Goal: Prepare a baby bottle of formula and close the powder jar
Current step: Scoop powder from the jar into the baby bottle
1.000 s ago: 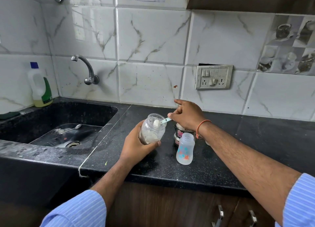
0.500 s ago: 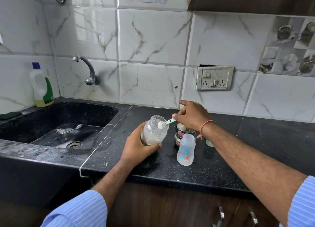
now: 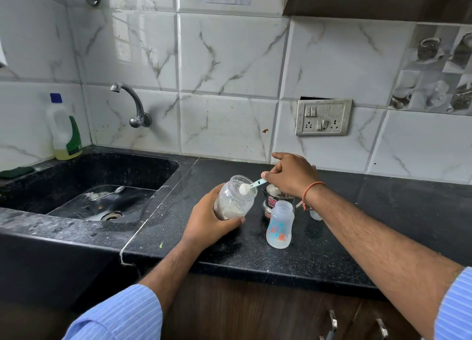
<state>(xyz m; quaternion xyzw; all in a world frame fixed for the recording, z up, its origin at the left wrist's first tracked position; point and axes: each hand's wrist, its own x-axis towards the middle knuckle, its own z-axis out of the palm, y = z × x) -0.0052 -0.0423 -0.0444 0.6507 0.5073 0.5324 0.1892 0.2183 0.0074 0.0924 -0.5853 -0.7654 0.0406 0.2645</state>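
My left hand [image 3: 208, 218] grips a clear powder jar [image 3: 235, 199], tilted toward the right, with white powder low inside and no lid on. My right hand [image 3: 291, 174] pinches a pale blue scoop [image 3: 251, 185] whose bowl, heaped with white powder, sits at the jar's mouth. An open baby bottle [image 3: 279, 224] with coloured prints stands upright on the black counter [image 3: 319, 252], right of the jar and below my right wrist. A small steel pot [image 3: 272, 201] stands just behind the bottle, partly hidden by my hand.
A black sink [image 3: 84, 186] lies to the left with a spoon [image 3: 109, 192] in its basin and a tap [image 3: 130, 102] above. A detergent bottle [image 3: 65, 130] stands in the far left corner. A small white object [image 3: 316, 215] rests under my right forearm. Wall sockets [image 3: 322, 117] sit behind.
The scoop with powder has lifted slightly at the jar's mouth. Both hands and the jar hold nearly the same place; the view has shifted a little.
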